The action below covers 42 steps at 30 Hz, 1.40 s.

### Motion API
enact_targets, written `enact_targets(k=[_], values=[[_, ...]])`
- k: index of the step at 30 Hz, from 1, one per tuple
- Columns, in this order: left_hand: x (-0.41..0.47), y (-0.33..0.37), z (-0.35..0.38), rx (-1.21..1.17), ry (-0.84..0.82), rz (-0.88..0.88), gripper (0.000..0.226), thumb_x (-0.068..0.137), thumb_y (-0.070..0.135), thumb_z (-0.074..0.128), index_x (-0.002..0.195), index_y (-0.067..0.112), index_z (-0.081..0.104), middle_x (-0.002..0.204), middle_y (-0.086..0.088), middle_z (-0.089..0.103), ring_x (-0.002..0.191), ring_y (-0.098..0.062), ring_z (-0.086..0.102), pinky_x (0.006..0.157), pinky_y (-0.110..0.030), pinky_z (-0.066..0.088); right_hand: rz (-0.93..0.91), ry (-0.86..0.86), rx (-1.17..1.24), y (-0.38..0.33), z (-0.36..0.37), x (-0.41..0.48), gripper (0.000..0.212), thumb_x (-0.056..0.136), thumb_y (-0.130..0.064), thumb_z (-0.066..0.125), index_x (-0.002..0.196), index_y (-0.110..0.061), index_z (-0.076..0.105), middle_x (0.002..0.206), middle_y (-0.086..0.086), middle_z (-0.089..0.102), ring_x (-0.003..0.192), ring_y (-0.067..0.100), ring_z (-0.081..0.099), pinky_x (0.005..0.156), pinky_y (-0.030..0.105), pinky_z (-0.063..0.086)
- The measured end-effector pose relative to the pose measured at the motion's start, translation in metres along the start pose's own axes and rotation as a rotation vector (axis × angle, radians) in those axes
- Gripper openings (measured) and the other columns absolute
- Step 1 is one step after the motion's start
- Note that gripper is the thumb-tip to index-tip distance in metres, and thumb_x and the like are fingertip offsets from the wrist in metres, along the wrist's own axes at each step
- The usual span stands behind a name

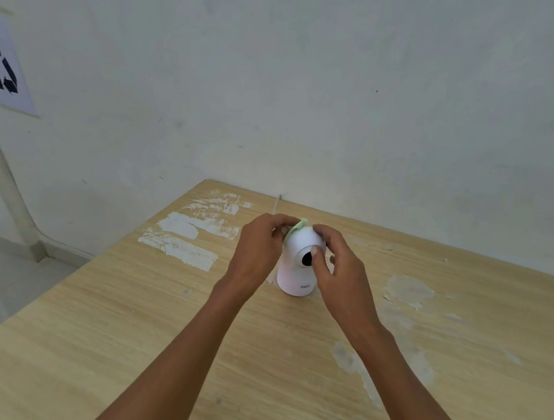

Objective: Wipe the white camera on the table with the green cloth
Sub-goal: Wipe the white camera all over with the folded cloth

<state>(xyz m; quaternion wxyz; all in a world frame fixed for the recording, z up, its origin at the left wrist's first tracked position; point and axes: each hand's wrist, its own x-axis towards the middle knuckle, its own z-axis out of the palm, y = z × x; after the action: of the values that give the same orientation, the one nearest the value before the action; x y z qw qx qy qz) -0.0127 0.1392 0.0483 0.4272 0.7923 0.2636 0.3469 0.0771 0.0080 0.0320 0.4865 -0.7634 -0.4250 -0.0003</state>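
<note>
Green cloth (298, 226) pinched, prob. by left hand (259, 246), atop white camera (297, 268).

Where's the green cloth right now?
In the head view, the green cloth is pressed against the top back of the white camera, pinched by the left hand, with only a small strip showing between it and the right hand.

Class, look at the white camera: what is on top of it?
A strip of green cloth lies over the top of the white camera, between the left hand and right hand. The rest is hidden behind the fingers.
</note>
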Motion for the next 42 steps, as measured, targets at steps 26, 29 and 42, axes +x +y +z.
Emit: enact_targets(k=[26,29,42], values=[[-0.033,0.023,0.005,0.173,0.042,0.191,0.025,0.099,0.010,0.061,0.118,0.016,0.076,0.116,0.004,0.072,0.104,-0.013,0.066,0.091,-0.036,0.055,0.061,0.143,0.157,-0.004,-0.029,0.044,0.020,0.095,-0.015,0.064,0.108,-0.028,0.071,0.097,-0.010,0.073,0.087,0.013,0.070,0.070,0.020,0.051],[-0.031,0.024,0.007,0.174,0.077,0.181,0.023,0.097,0.006,0.063,0.115,0.012,0.077,0.111,0.000,0.073,0.099,-0.016,0.067,0.090,-0.039,0.055,0.073,-0.047,0.145,0.004,-0.017,0.051,0.024,0.097,-0.021,0.061,0.113,-0.033,0.075,0.107,-0.016,0.074,0.099,0.004,0.067,0.080,0.016,0.048],[-0.032,0.027,0.008,0.175,0.080,0.146,0.022,0.096,0.007,0.065,0.115,0.009,0.076,0.113,-0.001,0.073,0.101,-0.018,0.068,0.093,-0.039,0.055,0.334,-0.246,0.113,0.048,-0.015,0.008,0.015,0.098,-0.024,0.057,0.104,-0.022,0.071,0.099,-0.005,0.072,0.090,0.012,0.065,0.078,0.029,0.048]])
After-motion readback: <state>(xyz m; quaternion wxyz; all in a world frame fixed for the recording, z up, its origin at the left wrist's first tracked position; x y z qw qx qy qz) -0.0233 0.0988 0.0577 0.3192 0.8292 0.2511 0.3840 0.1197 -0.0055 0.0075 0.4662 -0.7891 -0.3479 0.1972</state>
